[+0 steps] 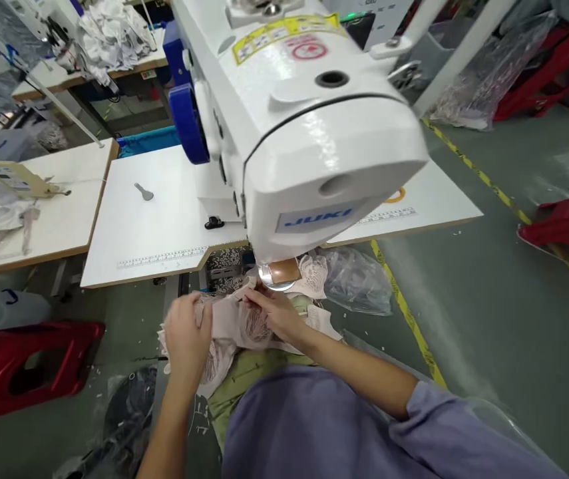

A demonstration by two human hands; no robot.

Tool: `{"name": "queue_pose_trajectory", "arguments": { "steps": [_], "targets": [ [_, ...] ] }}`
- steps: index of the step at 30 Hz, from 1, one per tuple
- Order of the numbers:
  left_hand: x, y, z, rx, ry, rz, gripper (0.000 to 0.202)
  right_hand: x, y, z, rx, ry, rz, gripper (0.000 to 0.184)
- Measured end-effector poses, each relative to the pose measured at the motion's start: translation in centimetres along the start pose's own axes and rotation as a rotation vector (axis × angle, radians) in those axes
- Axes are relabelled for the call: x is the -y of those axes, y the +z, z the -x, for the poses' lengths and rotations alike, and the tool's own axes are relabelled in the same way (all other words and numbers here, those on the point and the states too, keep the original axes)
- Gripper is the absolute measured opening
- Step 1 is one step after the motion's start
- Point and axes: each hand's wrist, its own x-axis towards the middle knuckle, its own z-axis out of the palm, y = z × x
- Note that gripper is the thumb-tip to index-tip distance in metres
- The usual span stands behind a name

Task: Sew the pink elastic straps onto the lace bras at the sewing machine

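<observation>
A pale pink lace bra (227, 320) lies across my lap, in front of the white sewing machine (334, 159) marked JUKI. My left hand (188, 336) is curled on the left part of the bra, thumb and fingers closing on the fabric. With thumb and fingertips, my right hand (279, 313) pinches the bra's upper edge close under the machine head. The needle area is hidden behind the head. More pale lace (314, 274) lies right of my right hand, beside a brown patch on a shiny round metal plate (284, 283).
The white machine table (154, 199) has a printed ruler along its front edge and a grey spoon-shaped tool (144, 192). Clear plastic (359, 279) hangs at its right. Red stools (29, 366) stand on both sides. White fabric is heaped on another table (114, 36).
</observation>
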Motion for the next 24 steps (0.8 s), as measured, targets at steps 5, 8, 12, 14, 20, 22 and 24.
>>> {"name": "queue_pose_trajectory", "arguments": {
  "steps": [5,8,12,14,20,22,24],
  "targets": [
    [2.5,6.2,0.0,0.043,0.031,0.092,0.043,-2.3,-3.5,1.5,0.071,-0.446,0.754,0.010],
    [3.0,8.0,0.2,0.037,0.060,0.128,0.044,-2.5,-4.9,2.1,0.233,-0.600,1.017,0.009],
    [1.9,7.3,0.9,-0.006,0.111,0.075,0.035,-0.5,-5.5,2.2,0.152,-0.556,1.085,0.018],
    [0.8,6.7,1.3,0.040,0.139,0.060,0.031,0.9,-5.1,2.0,0.156,-0.517,1.130,0.027],
    [-1.1,6.2,1.9,0.113,0.139,0.057,0.035,3.5,-3.4,1.6,0.189,-0.409,1.069,0.027],
    [-1.3,6.4,1.9,0.124,0.128,0.057,0.037,3.5,-3.4,1.7,0.155,-0.326,0.956,0.024],
    [-1.4,6.7,1.8,0.133,0.114,0.050,0.037,3.3,-3.5,1.7,0.127,-0.247,0.822,0.024]
  ]
}}
